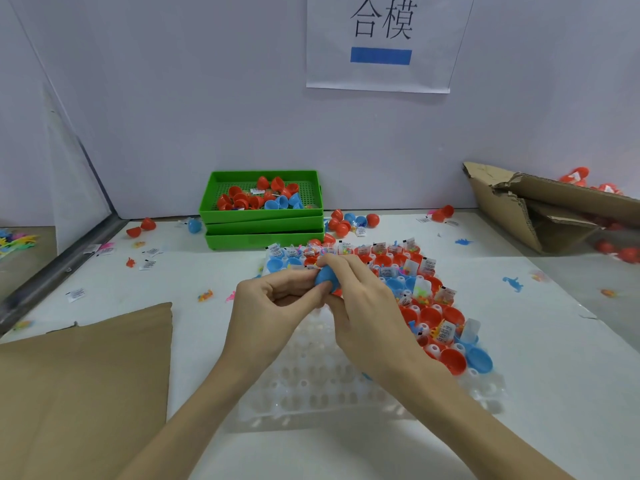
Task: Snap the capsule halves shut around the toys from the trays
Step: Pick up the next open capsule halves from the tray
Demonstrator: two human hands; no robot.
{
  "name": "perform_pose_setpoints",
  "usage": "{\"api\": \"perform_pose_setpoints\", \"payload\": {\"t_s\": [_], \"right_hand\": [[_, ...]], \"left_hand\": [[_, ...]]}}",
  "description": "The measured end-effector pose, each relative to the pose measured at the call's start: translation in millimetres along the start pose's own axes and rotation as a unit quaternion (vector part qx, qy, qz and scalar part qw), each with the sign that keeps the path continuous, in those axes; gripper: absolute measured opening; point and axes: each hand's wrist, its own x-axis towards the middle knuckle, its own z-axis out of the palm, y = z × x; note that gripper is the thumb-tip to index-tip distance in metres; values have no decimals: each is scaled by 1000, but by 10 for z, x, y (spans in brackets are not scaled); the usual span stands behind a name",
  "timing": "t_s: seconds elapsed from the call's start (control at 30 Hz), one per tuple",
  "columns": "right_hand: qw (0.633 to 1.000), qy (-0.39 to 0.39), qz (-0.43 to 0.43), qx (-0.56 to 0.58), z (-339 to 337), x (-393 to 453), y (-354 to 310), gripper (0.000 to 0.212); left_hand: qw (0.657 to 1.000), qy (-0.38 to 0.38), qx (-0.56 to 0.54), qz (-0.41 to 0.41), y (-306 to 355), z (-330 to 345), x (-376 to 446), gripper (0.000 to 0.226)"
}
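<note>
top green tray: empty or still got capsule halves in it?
Not empty. The top green tray holds loose red halves and blue halves on its perforated floor.

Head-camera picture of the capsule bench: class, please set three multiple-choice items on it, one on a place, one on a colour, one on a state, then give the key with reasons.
1. Where do the stacked green plastic trays stand?
A. against the back wall, beyond the hands
B. on the brown cardboard sheet
C. inside the torn carton

2. What colour is the capsule half between both hands?
A. red
B. blue
C. green

3. How is the left hand now?
A. flat on the table
B. hanging idle
C. pinching the capsule half, together with the right hand

Key: 1 A, the trays sit by the wall behind the clear moulded plastic tray. 2 B, blue shows between the fingertips. 3 C, both grips close on it.
</note>
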Motion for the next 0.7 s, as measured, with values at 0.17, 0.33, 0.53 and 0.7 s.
{"api": "perform_pose_setpoints", "payload": {"t_s": [0.17,0.33,0.53,0.7], "right_hand": [[999,36,-20,36,28,-11,8,39],[993,72,-19,93,55,12,16,59],[988,94,-19,124,-8,14,29,40],[994,40,-18,102,-75,34,78,23]], "left_hand": [[999,-19,-20,-20,-15,-40,39,23],[987,-65,-112,-98,-41,-127,114,30],[962,-148,-180,-145,-17,-134,108,47],[963,-151,-162,-152,-4,-78,72,55]]}}
